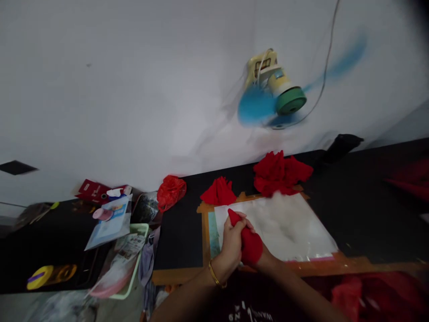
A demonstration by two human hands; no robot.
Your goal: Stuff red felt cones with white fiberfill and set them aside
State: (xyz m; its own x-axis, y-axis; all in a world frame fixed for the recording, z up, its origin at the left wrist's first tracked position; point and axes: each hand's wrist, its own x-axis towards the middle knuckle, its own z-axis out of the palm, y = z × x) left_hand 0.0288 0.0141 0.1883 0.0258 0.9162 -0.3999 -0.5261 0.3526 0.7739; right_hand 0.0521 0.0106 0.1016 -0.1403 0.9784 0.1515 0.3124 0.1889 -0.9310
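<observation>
A red cloth piece (251, 245), shaped like a small pouch, is pulled over my right hand (252, 250) up to the wrist. Its pointed end sticks up and to the left. My left hand (230, 237), with a gold bangle at the wrist, is closed round the cloth and the covered hand inside it. The fingers of my right hand are hidden by the cloth. Just beyond my hands, a fluffy white heap (279, 217) that looks like stuffing lies on a white sheet (317, 232). Two piles of red cloth, a small one (219, 191) and a larger one (279, 173), lie behind the sheet.
A fan (291, 100) with blurred blue blades hangs on the wall. To the left are a red plastic bag (171, 192), a green-rimmed basket (136, 268) of packets, a pink spool (102, 214) and a yellow-lidded jar (50, 276). A black object (342, 146) stands at the back right.
</observation>
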